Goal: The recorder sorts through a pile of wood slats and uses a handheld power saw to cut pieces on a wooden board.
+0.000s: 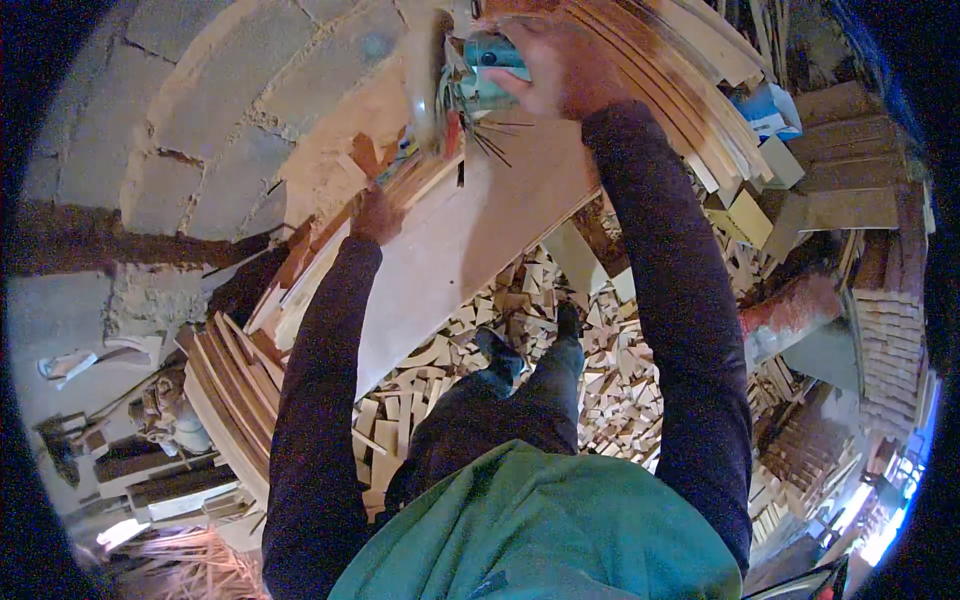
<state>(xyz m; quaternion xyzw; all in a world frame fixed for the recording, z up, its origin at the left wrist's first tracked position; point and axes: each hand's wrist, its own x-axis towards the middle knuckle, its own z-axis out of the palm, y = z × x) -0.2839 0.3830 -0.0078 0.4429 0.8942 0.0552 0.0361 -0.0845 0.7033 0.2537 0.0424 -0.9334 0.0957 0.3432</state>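
Wooden strips (430,180) stretch toward upper right, left hand (376,215) unclear in grip, right hand (558,72) clasping teal tool (482,90).

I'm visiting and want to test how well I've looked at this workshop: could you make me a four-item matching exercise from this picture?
Things
1. Teal tool
2. Wood scraps
3. Broad board
4. Garment

Descriptions
A. Green, over the person's front at the lower edge
B. Pale and flat, slanting across between the forearms
C. At the right fingers, near the top edge
D. Strewn in small pieces around the feet

Right pairs: 1-C, 2-D, 3-B, 4-A.
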